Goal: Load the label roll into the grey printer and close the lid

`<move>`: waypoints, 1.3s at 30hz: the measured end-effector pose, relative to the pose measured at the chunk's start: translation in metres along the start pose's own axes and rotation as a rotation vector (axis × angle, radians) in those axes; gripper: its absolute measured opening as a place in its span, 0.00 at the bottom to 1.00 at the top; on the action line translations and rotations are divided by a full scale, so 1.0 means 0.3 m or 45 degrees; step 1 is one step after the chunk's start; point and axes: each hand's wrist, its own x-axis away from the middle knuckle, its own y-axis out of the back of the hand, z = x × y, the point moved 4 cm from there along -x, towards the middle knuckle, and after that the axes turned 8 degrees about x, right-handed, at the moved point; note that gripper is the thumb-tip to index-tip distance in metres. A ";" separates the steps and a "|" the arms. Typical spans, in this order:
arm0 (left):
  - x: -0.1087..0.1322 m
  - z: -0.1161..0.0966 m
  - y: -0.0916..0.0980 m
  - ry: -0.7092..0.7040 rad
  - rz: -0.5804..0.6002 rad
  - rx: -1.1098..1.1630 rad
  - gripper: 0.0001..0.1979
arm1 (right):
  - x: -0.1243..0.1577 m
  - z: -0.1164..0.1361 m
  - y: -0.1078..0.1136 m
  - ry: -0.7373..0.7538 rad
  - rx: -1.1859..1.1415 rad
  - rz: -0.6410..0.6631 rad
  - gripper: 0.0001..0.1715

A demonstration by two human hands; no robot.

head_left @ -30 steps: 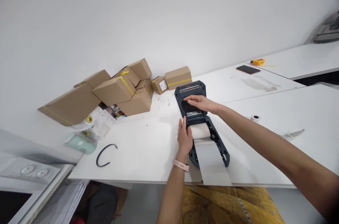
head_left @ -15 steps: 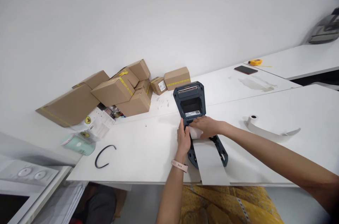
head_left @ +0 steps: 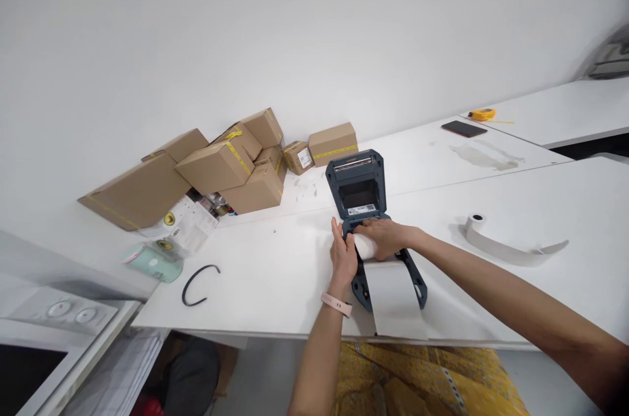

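A dark blue label printer (head_left: pixel 358 190) stands open on the white table (head_left: pixel 275 272), its lid tilted up and back. A white paper roll (head_left: pixel 364 246) lies in its bay, and a strip of white paper (head_left: pixel 393 301) runs from it over the table's front edge. My left hand (head_left: pixel 343 254), with a pink band on the wrist, presses against the printer's left side beside the roll. My right hand (head_left: pixel 386 237) lies curled over the top of the roll and grips it.
A heap of cardboard boxes (head_left: pixel 216 167) sits at the back left, with printed packets (head_left: pixel 184 226), a mint green roll (head_left: pixel 160 266) and a black curved band (head_left: pixel 199 285) nearby. A small paper roll with a loose tail (head_left: pixel 491 239) lies right. A phone (head_left: pixel 463 128) and yellow tape measure (head_left: pixel 481 114) lie farther back.
My right hand has come down from the open lid onto the paper roll and closed over it. My left hand stayed at the printer's left side.
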 end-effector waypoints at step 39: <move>-0.031 0.098 -0.018 0.126 0.048 0.401 0.40 | 0.361 -0.405 -0.158 -0.619 -0.517 -0.373 0.40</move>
